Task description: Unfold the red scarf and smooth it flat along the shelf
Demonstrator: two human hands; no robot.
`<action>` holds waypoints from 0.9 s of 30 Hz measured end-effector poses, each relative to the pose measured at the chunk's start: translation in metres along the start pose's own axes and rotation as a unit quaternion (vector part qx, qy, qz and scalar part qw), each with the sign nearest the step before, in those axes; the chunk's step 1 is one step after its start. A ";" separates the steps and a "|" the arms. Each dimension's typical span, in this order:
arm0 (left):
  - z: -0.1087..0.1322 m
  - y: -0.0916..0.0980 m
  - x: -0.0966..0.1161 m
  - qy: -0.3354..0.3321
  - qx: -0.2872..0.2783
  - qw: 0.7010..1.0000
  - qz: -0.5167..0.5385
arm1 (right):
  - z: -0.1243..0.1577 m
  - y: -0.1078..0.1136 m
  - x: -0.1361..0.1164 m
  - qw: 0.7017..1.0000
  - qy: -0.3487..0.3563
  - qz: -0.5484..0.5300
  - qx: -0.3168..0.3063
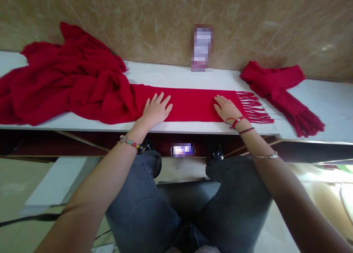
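The person's left hand (156, 109) is lying palm down with its fingers spread, and the right hand (227, 109) is resting palm down too, its fingers closer together; neither is pinching anything. Both are pressing on the red fringed scarf (193, 106), which is lying beneath them on the white wood-grain table (160, 75).

The work seems to be only partly along. Between the two hands the scarf is lying flat and nearly free of creases, its edges running straight, so this stretch looks about done. Left of the left hand, the flat strip appears to be running into a large heap of bunched red cloth (74, 80), which is lying crumpled and would be the part left to straighten. Whether the flat stretch is single or doubled, one cannot tell.

The scarf's long axis is running left to right, roughly parallel to the table's near edge, passing under both hands. Its fringe (256, 109) is pointing right, just beyond the right hand, the strands spreading a little unevenly. Farther right of that hand, a darker red scarf (275, 85) is lying crossed over itself, its fringed tail slanting toward the near edge.
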State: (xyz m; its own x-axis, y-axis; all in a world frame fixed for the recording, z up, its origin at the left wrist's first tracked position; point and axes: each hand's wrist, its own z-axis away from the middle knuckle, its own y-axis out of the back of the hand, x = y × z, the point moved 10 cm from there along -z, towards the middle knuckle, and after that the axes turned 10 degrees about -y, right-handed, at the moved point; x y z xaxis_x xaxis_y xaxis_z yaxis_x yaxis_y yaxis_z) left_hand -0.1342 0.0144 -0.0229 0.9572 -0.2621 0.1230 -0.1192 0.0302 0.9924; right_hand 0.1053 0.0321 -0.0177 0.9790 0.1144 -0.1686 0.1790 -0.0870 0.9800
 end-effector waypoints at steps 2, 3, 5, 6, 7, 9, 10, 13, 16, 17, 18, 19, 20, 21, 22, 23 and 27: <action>0.006 0.002 -0.011 0.014 0.001 1.000 -0.005 | 0.003 0.008 0.032 0.999 -0.033 0.007 0.023; 0.008 0.003 -0.014 0.019 0.002 1.000 -0.008 | 0.005 0.011 0.045 0.998 -0.045 0.009 0.031; 0.010 0.003 -0.018 0.027 0.000 1.000 -0.011 | 0.007 0.015 0.064 0.997 -0.064 0.011 0.042; 0.009 0.004 -0.018 0.031 0.001 0.999 -0.011 | 0.008 0.017 0.069 0.996 -0.072 0.012 0.046; 0.007 0.004 -0.018 0.035 0.003 0.999 -0.011 | 0.007 0.019 0.072 0.996 -0.078 0.012 0.050; 0.002 0.007 -0.013 0.038 0.016 0.999 -0.010 | 0.003 0.022 0.069 0.995 -0.083 0.013 0.063; -0.002 0.009 -0.009 0.035 0.026 0.999 -0.011 | 0.000 0.024 0.063 0.994 -0.082 0.013 0.070; -0.014 0.016 0.013 0.010 0.064 0.998 -0.010 | -0.010 0.025 0.026 0.995 -0.061 0.005 0.084; -0.023 0.016 0.040 -0.018 0.077 0.997 0.001 | -0.010 0.019 -0.031 0.997 0.000 -0.021 0.069; -0.025 0.013 0.047 -0.024 0.069 0.997 0.005 | -0.007 0.014 -0.049 0.998 0.022 -0.025 0.055; -0.025 0.009 0.052 -0.028 0.055 0.998 0.006 | -0.003 0.007 -0.064 0.998 0.036 -0.022 0.038; -0.025 0.005 0.056 -0.031 0.040 0.999 0.005 | 0.002 0.001 -0.074 0.999 0.043 -0.015 0.018; -0.023 0.001 0.057 -0.033 0.023 0.999 0.002 | 0.007 -0.005 -0.081 0.999 0.049 -0.007 0.002; -0.021 -0.002 0.057 -0.036 0.009 0.999 -0.003 | 0.012 -0.009 -0.083 0.999 0.052 0.003 -0.011; -0.017 -0.004 0.054 -0.038 -0.002 0.999 -0.008 | 0.016 -0.012 -0.081 0.998 0.055 0.011 -0.017; -0.013 -0.005 0.050 -0.040 -0.011 0.999 -0.012 | 0.020 -0.013 -0.075 0.998 0.056 0.019 -0.019; 0.008 -0.007 0.022 -0.038 -0.043 0.998 -0.022 | 0.029 -0.006 -0.016 0.998 0.029 0.048 -0.006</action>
State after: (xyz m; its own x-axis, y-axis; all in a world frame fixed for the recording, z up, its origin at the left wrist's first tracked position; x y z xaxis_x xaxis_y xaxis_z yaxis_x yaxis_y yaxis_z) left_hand -0.1140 0.0008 -0.0267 0.9379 -0.3372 0.0810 -0.0504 0.0986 0.9939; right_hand 0.0911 0.0021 -0.0235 0.9844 0.1626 -0.0678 0.0828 -0.0879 0.9927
